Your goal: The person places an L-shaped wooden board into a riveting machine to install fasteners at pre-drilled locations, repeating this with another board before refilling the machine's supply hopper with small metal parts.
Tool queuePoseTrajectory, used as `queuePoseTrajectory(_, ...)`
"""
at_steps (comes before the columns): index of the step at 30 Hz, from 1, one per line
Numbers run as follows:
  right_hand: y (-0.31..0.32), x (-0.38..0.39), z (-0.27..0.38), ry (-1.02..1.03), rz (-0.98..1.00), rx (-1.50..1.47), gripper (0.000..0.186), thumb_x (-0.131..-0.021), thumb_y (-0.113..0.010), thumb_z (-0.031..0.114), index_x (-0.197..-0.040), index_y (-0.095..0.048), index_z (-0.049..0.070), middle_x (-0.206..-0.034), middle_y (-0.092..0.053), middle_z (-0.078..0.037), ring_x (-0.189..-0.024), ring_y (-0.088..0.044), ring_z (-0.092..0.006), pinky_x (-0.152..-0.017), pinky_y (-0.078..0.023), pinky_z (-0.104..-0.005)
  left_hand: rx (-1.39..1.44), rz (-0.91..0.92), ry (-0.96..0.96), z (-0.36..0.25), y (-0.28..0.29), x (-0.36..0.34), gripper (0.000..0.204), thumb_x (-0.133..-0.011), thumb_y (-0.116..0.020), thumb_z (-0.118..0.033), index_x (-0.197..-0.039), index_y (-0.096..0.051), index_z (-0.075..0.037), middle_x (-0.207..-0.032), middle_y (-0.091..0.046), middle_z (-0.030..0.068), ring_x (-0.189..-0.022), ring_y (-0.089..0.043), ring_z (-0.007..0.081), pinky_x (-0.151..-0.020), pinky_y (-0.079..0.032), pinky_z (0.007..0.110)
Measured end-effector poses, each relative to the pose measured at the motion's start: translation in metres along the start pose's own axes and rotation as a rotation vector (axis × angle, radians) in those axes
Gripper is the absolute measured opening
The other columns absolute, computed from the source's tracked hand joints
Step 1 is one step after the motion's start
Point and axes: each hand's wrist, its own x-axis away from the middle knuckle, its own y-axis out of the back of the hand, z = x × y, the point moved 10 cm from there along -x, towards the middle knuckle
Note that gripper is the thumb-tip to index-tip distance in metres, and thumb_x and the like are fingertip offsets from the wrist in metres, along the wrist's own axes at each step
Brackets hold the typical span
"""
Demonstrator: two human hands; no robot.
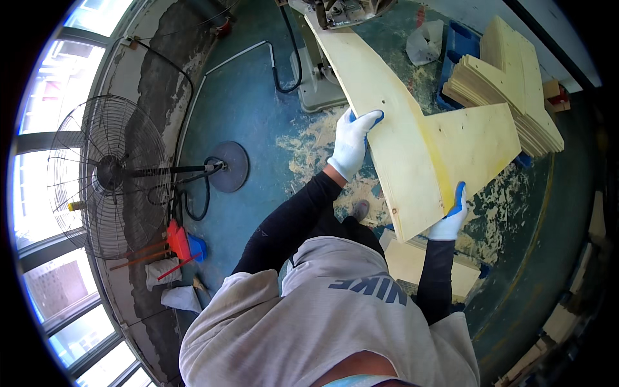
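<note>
A large, pale plywood panel (403, 132) with an angled branch on its right side is held out in front of me, a yellowish streak running along it. Its far end reaches the metal machine (348, 13) at the top; the contact there is hard to make out. My left hand (351, 142), in a white glove with a blue palm, grips the panel's left edge about midway, thumb on top. At the near right edge my right hand (451, 218), gloved alike, is closed on the panel with its fingers partly hidden beneath.
At right, similar cut panels (509, 84) lie stacked on a blue pallet (456, 48). More boards (412, 255) lie low beside my legs. A large standing fan (109, 174) and its round base (230, 166) are at left. Sawdust (316, 142) covers the green floor.
</note>
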Motion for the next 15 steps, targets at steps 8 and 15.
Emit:
queuePoseTrajectory(8,-0.027,-0.078,0.102,0.133,0.101,0.012,0.057,-0.104,-0.056,0.038,-0.143,-0.047,-0.001,-0.135,-0.061,-0.019,-0.114,-0.067,-0.0319,-0.096,-0.057,-0.0446,0.145,-0.033,-0.108,0.024,-0.034,-0.033,0.034,-0.098,-0.066,-0.014,-0.125,-0.059,0.004,-0.118,-0.068,0.0083,-0.103,-0.065,0.0146,-0.091,-0.053,0.03)
queuePoseTrajectory(15,0.021,-0.102,0.114,0.314,-0.114,0.125,0.048,-0.098,-0.067,0.032,-0.129,-0.056,-0.004,-0.125,-0.065,-0.018,-0.106,-0.07,-0.0281,-0.087,-0.06,-0.0398,0.131,-0.035,0.006,0.03,-0.036,-0.032,0.036,-0.095,-0.07,-0.019,-0.118,-0.06,0.007,-0.109,-0.069,0.0141,-0.094,-0.07,0.0207,-0.086,-0.058,0.032)
